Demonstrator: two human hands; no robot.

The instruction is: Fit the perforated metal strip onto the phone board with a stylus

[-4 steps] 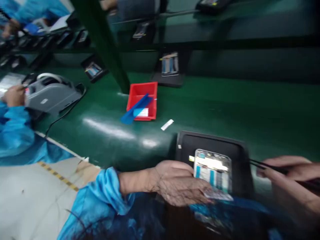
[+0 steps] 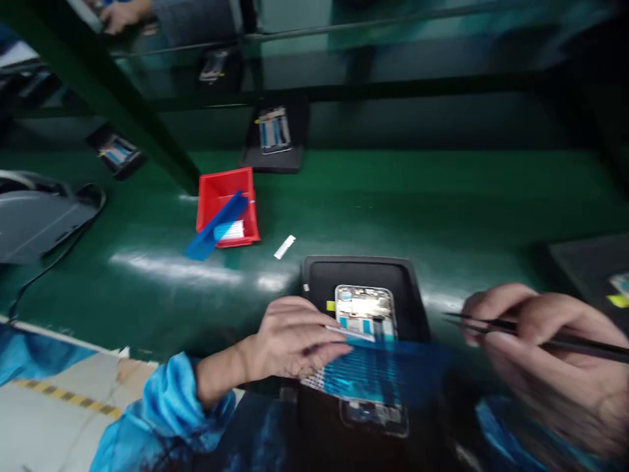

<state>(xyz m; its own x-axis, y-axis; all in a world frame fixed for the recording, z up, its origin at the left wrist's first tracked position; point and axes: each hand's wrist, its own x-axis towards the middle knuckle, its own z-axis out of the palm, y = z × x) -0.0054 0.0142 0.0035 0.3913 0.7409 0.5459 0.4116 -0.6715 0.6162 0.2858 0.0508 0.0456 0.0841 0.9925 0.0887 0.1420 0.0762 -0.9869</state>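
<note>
My left hand (image 2: 299, 337) pinches a see-through blue film sheet (image 2: 373, 373) with rows of small marks and a white edge. The sheet hangs over the lower part of an opened phone (image 2: 364, 303), whose inner parts show. That phone lies on a black tray (image 2: 356, 265), with a small yellow tab at its left side. To the right, my right hand (image 2: 545, 341) grips black tweezers (image 2: 590, 347). Their tips point left towards the tray, apart from film and phone.
Left of the tray are a red bin (image 2: 227, 187) with a blue strip (image 2: 216, 226) across it and a white label strip (image 2: 284, 247). A green post (image 2: 147, 131) rises behind. Other phones on black trays (image 2: 275, 131) stand further back. A grey device (image 2: 39, 216) sits far left.
The view has swung right. My left hand has turned and lifted, so the blue film now spreads over the phone's lower part. My right hand still holds the tweezers.
</note>
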